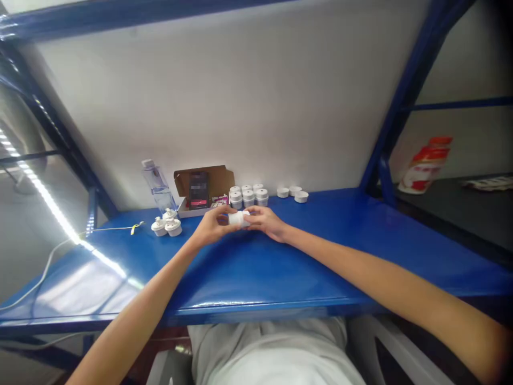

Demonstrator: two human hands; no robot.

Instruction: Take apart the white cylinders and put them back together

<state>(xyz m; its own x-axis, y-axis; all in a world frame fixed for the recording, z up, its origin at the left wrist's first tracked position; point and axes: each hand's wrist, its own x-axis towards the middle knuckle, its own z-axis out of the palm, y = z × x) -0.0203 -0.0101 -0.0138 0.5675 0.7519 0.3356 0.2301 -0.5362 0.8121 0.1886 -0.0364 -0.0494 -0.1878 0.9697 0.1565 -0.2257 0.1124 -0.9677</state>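
Above the middle of the blue table, a small white plastic jar [235,218] lies sideways between my two hands. My left hand [214,226] is closed around its left end. On the right, the fingers of my right hand [267,221] pinch its other end, which looks like a white cap [246,216]. Just behind my hands stand several similar white jars [249,199] in a close group. To their right lie three shallow white round caps [301,197]. Left of my left hand are three white round pieces with knobs on top [173,227].
An open cardboard box [223,184] with a phone [199,190] in it stands against the wall. Beside it is a clear water bottle [158,184]. A white cable crosses the left of the blue table [320,267]. A red-capped bottle [426,166] stands on the right shelf.
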